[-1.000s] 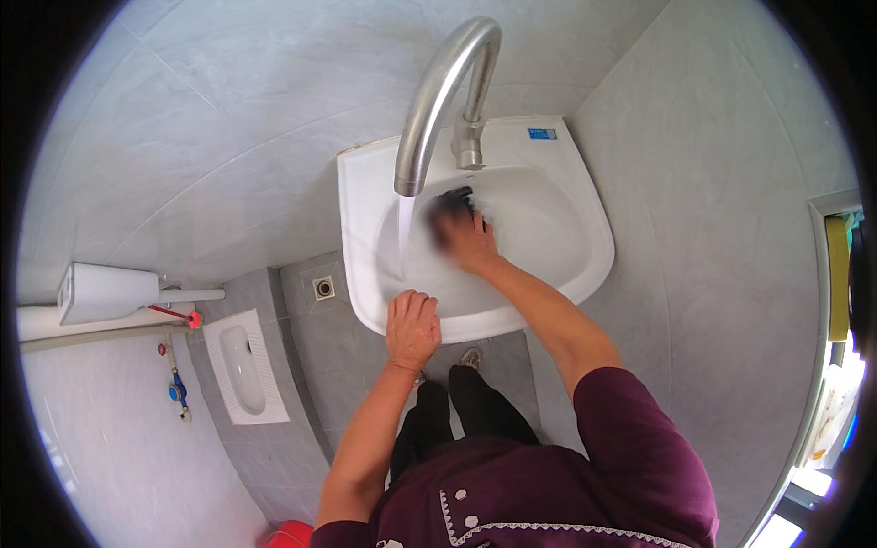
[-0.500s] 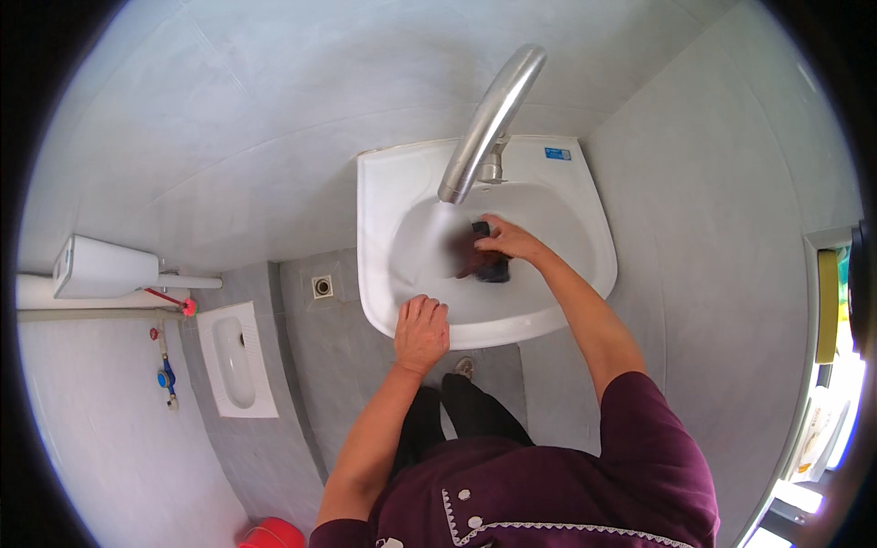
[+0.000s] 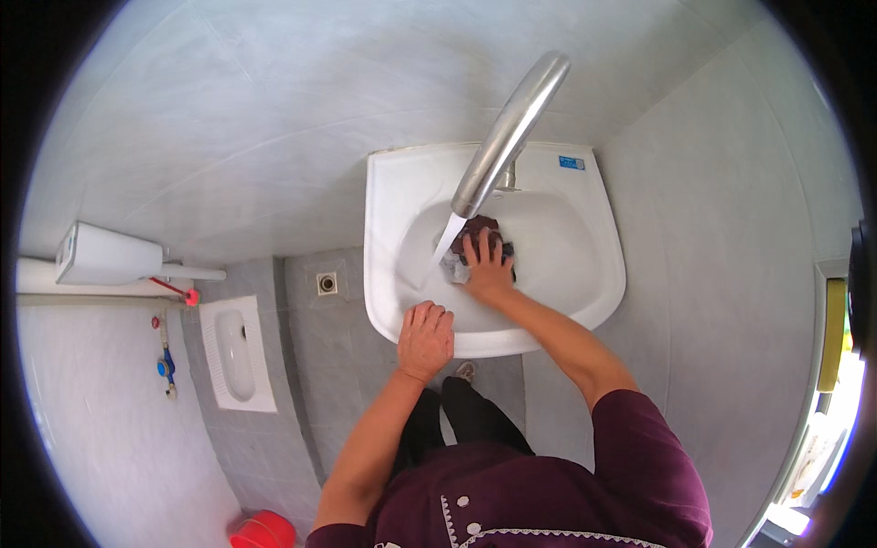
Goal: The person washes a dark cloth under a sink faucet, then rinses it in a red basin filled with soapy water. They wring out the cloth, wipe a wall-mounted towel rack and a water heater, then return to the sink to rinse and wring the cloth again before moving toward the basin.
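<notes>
A dark brown and black cloth [image 3: 474, 228] lies bunched in the bowl of the white sink [image 3: 589, 274], below the metal faucet [image 3: 514, 128]. A white stream of water [image 3: 448, 242] falls from the spout along the cloth's left side. My right hand [image 3: 489, 271] is open on top of the cloth, fingers spread and pointing away from me. Part of the cloth is hidden under it. At the sink's front left, my left hand [image 3: 427, 340] curls its fingers over the rim.
Grey walls stand behind and to the right of the sink. On the left are a floor drain [image 3: 327, 283], a squat toilet [image 3: 239, 354], a white cistern [image 3: 108, 256] and a blue valve on a pipe [image 3: 164, 367]. A red bucket [image 3: 263, 530] sits at lower left.
My right hand has gone from pinching the cloth to lying spread on it, and has come slightly nearer. The cloth is bunched differently. My left hand stays on the rim.
</notes>
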`<state>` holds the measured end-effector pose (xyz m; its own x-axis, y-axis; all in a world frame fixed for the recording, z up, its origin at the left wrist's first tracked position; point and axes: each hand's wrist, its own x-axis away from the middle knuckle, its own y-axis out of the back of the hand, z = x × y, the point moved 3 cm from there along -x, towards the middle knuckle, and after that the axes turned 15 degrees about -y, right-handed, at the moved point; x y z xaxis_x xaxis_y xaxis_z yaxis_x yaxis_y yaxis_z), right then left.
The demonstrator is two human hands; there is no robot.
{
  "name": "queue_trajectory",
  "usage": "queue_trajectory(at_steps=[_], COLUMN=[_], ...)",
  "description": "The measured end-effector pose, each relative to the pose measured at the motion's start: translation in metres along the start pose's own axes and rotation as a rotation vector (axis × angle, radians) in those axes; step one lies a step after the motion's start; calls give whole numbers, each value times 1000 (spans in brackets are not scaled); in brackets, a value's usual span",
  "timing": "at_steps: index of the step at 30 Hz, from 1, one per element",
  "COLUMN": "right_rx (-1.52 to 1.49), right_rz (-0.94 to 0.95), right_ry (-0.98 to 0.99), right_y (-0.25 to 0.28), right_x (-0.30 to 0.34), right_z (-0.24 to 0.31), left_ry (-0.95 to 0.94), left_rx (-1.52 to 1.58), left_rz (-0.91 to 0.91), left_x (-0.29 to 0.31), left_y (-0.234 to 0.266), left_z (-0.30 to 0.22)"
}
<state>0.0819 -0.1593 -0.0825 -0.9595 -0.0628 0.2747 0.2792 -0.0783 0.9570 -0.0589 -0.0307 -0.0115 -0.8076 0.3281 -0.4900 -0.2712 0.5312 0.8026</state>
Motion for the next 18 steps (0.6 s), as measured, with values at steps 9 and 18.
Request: queue_trajectory(at_steps=[9, 18], right_rx=[-885, -593], right_rz=[165, -752], right_ry=[-28, 153], right_y=[40, 95], right_x=[-38, -63], right_z=[-13, 78], left_ry=[-22, -22], left_rx=[-25, -2], left_rz=[3, -24], left_x=[-3, -6], left_y=[3, 7], left_z=[-2, -4])
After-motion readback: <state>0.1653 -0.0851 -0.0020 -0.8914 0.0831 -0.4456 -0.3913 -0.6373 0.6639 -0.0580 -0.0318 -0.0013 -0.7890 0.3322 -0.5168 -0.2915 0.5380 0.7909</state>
